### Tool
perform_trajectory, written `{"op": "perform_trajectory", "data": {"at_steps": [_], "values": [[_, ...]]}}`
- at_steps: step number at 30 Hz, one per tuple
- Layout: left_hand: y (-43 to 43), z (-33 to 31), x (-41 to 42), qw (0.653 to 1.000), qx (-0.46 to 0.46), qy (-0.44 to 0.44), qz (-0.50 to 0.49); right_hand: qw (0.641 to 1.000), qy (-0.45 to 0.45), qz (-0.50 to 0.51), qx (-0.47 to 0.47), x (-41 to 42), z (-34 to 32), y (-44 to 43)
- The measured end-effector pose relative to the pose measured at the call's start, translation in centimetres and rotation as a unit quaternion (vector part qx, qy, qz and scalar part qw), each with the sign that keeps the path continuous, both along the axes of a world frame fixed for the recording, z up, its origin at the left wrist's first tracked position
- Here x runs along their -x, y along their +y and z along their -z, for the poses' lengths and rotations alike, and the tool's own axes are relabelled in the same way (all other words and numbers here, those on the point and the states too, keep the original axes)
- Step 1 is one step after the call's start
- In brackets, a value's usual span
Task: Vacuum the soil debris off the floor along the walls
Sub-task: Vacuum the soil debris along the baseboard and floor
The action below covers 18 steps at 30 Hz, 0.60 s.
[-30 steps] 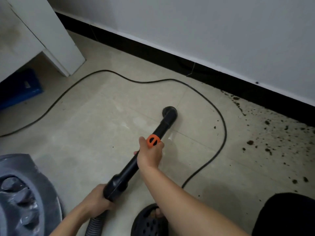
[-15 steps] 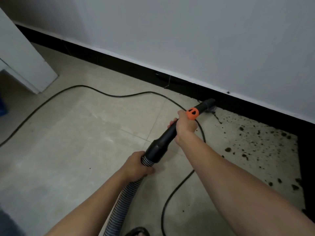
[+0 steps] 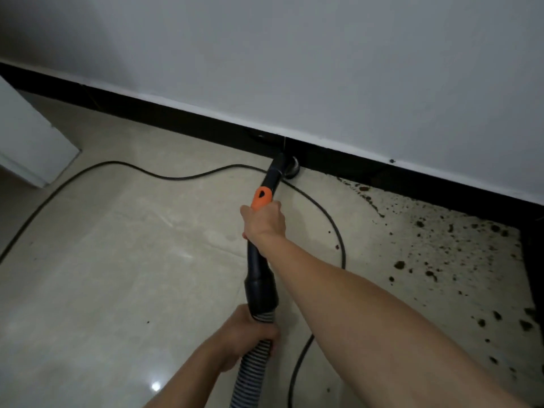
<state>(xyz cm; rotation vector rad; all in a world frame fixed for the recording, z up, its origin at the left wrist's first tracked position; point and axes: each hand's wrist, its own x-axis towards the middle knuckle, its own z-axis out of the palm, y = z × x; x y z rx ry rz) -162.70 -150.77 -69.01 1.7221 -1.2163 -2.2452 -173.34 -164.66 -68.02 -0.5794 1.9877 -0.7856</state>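
A black vacuum wand (image 3: 260, 278) with an orange slider (image 3: 261, 198) points toward the wall. Its round brush nozzle (image 3: 290, 169) touches the floor against the black baseboard (image 3: 176, 119). My right hand (image 3: 263, 222) grips the wand just below the orange slider. My left hand (image 3: 250, 334) holds the ribbed grey hose (image 3: 253, 369) where it joins the wand. Dark soil debris (image 3: 435, 254) lies scattered over the beige tiles to the right of the nozzle, along the baseboard.
A black power cord (image 3: 164, 175) loops across the floor under the wand and back toward me. A white cabinet corner (image 3: 32, 142) stands at the left. A dark object's edge (image 3: 532, 278) rises at the right, beside the soil.
The wand swung from the middle of the floor to the baseboard, and the nozzle now sits at the wall left of the soil. The vacuum body and my foot left the view.
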Motion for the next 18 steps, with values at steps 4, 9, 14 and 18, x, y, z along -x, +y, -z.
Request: {"op": "perform_trajectory", "data": {"at_steps": [4, 9, 14, 18], "values": [[0.8, 0.7, 2.3, 0.998, -0.007, 0.000, 0.056, 0.993, -0.015, 0.120, 0.005, 4.7, 0.2, 3.5], [-0.3, 0.5, 0.2, 0.999, 0.026, -0.032, 0.027, 0.990, -0.075, 0.118, 0.029, 3.1, -0.5, 2.5], [-1.5, 0.1, -6.1, 0.979, 0.118, -0.151, 0.076, 0.936, -0.247, 0.240, 0.073, -0.7, -0.3, 4.2], [2.0, 2.1, -9.7, 0.957, 0.082, -0.260, 0.098, 0.926, -0.282, 0.241, 0.069, -4.4, -0.2, 9.5]]}}
